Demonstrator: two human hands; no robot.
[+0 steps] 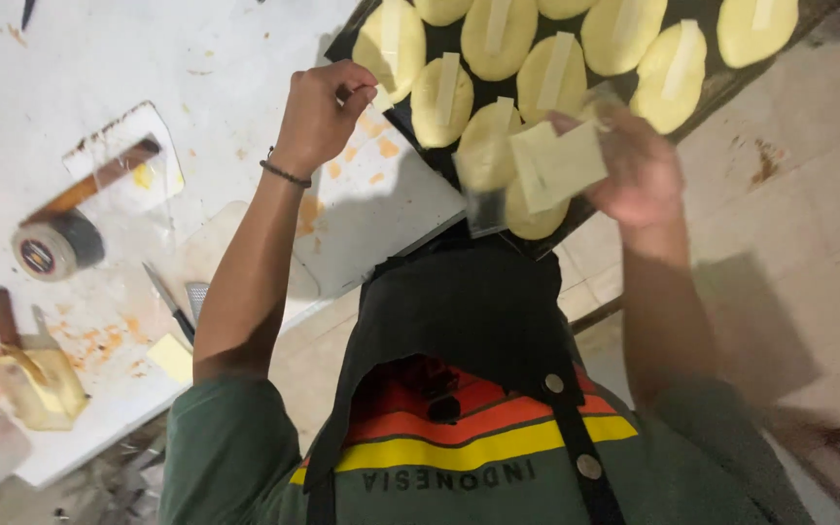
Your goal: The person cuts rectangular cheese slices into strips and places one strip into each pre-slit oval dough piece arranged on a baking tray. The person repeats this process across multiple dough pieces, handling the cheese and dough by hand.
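A black tray (437, 160) holds several oval pale-yellow dough pieces (498, 39), most with a strip of cheese laid along the top. My left hand (321, 115), with a dark band at the wrist, hovers over the tray's near-left corner and pinches a small cheese strip (379, 97) beside a dough piece (390, 41). My right hand (642, 160) is blurred over the tray's near edge and grips a few flat pale-yellow cheese slices (561, 160) above another dough piece (534, 219).
The tray overhangs a stained white table (235, 58). On the table lie a wooden-handled scraper (99, 177), a round dark roll (55, 245), a knife (169, 303), a cheese block (172, 358) and a plastic tub (39, 387). Tiled floor (809, 253) lies to the right.
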